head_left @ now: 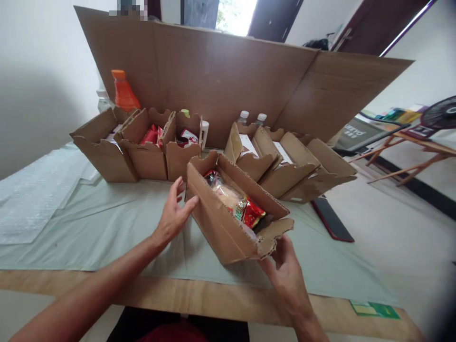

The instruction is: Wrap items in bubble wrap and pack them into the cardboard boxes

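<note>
Carton (213, 225) looks light, crushable — hold its ten- and four-o'clock ends; right grip (288, 273) clamps the latter, left grip (171, 211) apart.

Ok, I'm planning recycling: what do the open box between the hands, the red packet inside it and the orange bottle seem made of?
Open box: matte brown corrugated cardboard, shown by its fluted cut edges. Red packet: probably plastic film, perhaps foil-lined, glossy and printed, judging by its highlights and creases. Orange bottle: likely smooth moulded plastic, from its even colour.

Right hand (289, 271) partly hidden by the box (215, 228), fan (442, 115) cut off at right edge
</note>
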Action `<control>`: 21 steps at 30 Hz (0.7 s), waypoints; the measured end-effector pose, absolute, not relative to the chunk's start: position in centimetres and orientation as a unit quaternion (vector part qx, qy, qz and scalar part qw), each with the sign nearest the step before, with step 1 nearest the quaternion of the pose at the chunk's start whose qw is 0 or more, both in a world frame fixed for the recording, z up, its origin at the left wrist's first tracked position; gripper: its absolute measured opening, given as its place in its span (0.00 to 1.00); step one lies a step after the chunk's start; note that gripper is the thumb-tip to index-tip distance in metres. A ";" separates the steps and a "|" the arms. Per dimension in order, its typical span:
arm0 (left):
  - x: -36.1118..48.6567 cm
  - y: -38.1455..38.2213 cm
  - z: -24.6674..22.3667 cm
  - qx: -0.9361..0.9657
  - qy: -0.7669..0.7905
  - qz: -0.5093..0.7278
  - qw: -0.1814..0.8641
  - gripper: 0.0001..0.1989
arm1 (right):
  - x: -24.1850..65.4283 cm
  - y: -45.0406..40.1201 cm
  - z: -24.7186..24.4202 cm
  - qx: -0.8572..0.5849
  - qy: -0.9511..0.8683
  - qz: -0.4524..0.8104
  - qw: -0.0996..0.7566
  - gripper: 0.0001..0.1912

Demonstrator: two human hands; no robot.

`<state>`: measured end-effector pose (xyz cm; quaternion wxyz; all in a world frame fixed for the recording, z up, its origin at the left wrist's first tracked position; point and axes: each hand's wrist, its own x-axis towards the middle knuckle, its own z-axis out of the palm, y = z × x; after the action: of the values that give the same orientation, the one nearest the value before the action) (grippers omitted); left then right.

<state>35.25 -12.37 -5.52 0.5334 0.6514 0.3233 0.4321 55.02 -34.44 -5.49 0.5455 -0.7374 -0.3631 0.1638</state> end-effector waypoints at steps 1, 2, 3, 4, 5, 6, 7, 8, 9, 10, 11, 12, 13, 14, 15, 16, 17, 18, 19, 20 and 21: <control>35.0 -13.9 -6.4 0.656 0.337 0.433 0.519 0.41 | 55.9 -33.7 -5.6 -0.721 -0.377 0.199 0.546 0.36; 34.9 -15.3 -7.3 0.668 0.335 0.424 0.511 0.40 | 56.5 -33.0 -5.9 -0.704 -0.391 0.238 0.542 0.33; 34.9 -16.5 -8.2 0.686 0.324 0.413 0.503 0.40 | 57.0 -32.3 -6.1 -0.691 -0.401 0.272 0.536 0.30; 34.9 -17.5 -8.9 0.707 0.309 0.401 0.493 0.42 | 57.3 -31.7 -6.4 -0.683 -0.406 0.299 0.529 0.28; 35.2 -18.1 -9.5 0.729 0.293 0.391 0.478 0.44 | 57.4 -31.2 -6.7 -0.679 -0.405 0.316 0.524 0.27; 35.5 -18.5 -9.9 0.749 0.278 0.383 0.463 0.46 | 57.5 -30.8 -7.0 -0.680 -0.402 0.324 0.521 0.27; 35.9 -18.6 -10.2 0.767 0.262 0.377 0.449 0.48 | 57.5 -30.5 -7.3 -0.683 -0.399 0.323 0.520 0.26; 36.3 -18.5 -10.3 0.780 0.247 0.372 0.438 0.50 | 57.5 -30.3 -7.5 -0.689 -0.396 0.317 0.518 0.26; 36.7 -18.3 -10.4 0.790 0.234 0.368 0.431 0.52 | 57.6 -30.2 -7.8 -0.696 -0.394 0.309 0.514 0.25; 37.0 -18.1 -10.5 0.797 0.221 0.365 0.427 0.54 | 57.7 -30.1 -7.9 -0.705 -0.395 0.299 0.508 0.24; 37.3 -17.9 -10.6 0.802 0.212 0.363 0.425 0.56 | 57.8 -30.1 -8.1 -0.714 -0.397 0.284 0.502 0.23; 37.5 -17.7 -10.6 0.805 0.206 0.362 0.423 0.58 | 57.9 -30.1 -8.1 -0.723 -0.401 0.268 0.495 0.22; 37.5 -17.6 -10.7 0.807 0.204 0.362 0.421 0.58 | 57.9 -30.1 -8.2 -0.732 -0.407 0.250 0.487 0.21; 37.5 -17.5 -10.7 0.807 0.205 0.362 0.419 0.58 | 58.0 -30.1 -8.2 -0.740 -0.413 0.231 0.478 0.20; 37.5 -17.5 -10.7 0.807 0.206 0.363 0.417 0.57 | 58.0 -30.1 -8.2 -0.748 -0.420 0.214 0.467 0.20; 37.4 -17.4 -10.7 0.807 0.208 0.366 0.415 0.55 | 57.9 -29.9 -8.1 -0.755 -0.427 0.200 0.456 0.19; 37.3 -17.3 -10.7 0.806 0.208 0.370 0.414 0.54 | 57.8 -29.8 -8.0 -0.762 -0.433 0.188 0.443 0.19; 37.2 -17.2 -10.7 0.804 0.206 0.373 0.414 0.52 | 57.7 -29.5 -7.9 -0.767 -0.440 0.178 0.432 0.20; 37.1 -17.1 -10.7 0.803 0.205 0.376 0.413 0.50 | 57.6 -29.2 -7.7 -0.770 -0.447 0.169 0.423 0.20; 37.1 -16.9 -10.6 0.803 0.205 0.381 0.411 0.49 | 57.5 -28.8 -7.5 -0.772 -0.453 0.159 0.417 0.19; 37.1 -16.7 -10.6 0.802 0.206 0.386 0.407 0.47 | 57.5 -28.3 -7.3 -0.771 -0.460 0.149 0.415 0.19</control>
<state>37.07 -16.72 -10.58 0.4070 0.8019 0.2063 0.3857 57.52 -28.34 -7.34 0.4147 -0.7708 -0.4599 0.1493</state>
